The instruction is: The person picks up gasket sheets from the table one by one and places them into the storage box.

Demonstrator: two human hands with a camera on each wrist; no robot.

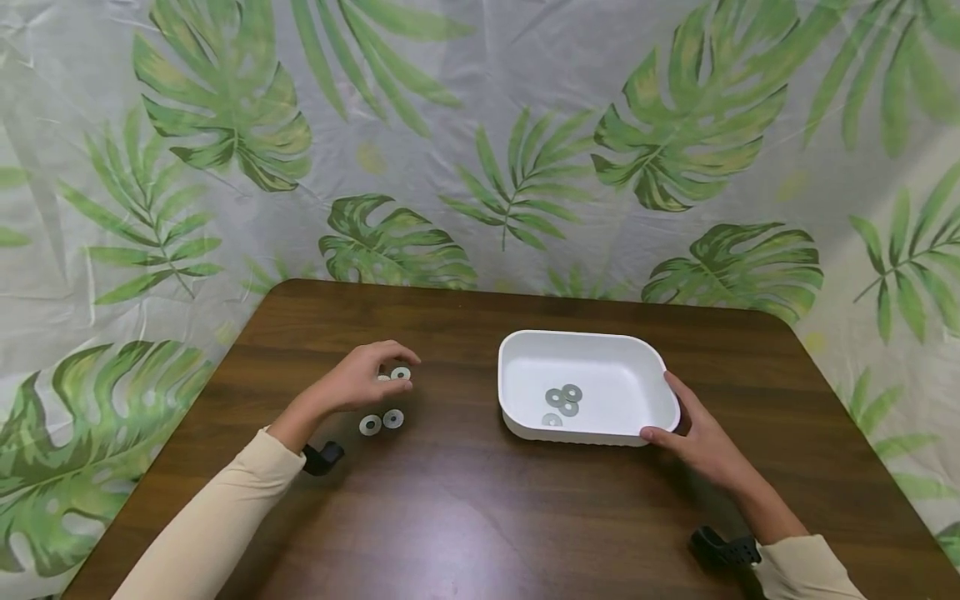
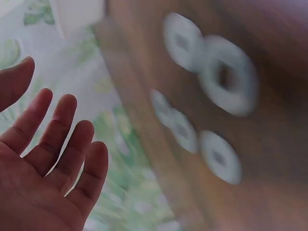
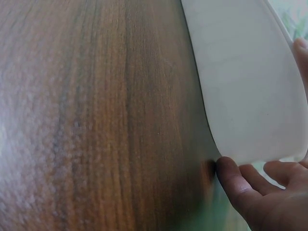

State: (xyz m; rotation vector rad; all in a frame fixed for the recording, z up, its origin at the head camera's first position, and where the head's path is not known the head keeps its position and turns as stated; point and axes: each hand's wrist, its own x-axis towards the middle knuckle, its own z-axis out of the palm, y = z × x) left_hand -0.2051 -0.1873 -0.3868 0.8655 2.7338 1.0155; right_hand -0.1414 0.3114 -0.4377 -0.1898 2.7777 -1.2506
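My left hand hovers over the left side of the table, fingers apart and loosely bent, holding nothing. Several flat metal washers lie beneath and in front of it, some partly hidden by the hand in the head view. In the left wrist view the palm faces the camera and the washers are blurred. My right hand grips the right end of a white plastic bin, thumb at the near corner, fingers along the side. Inside, several washers lie bunched on the bottom, left of centre.
The dark wood table has rounded far corners. Behind it hangs a pale cloth printed with green leaves. A black band is on the left wrist and another on the right.
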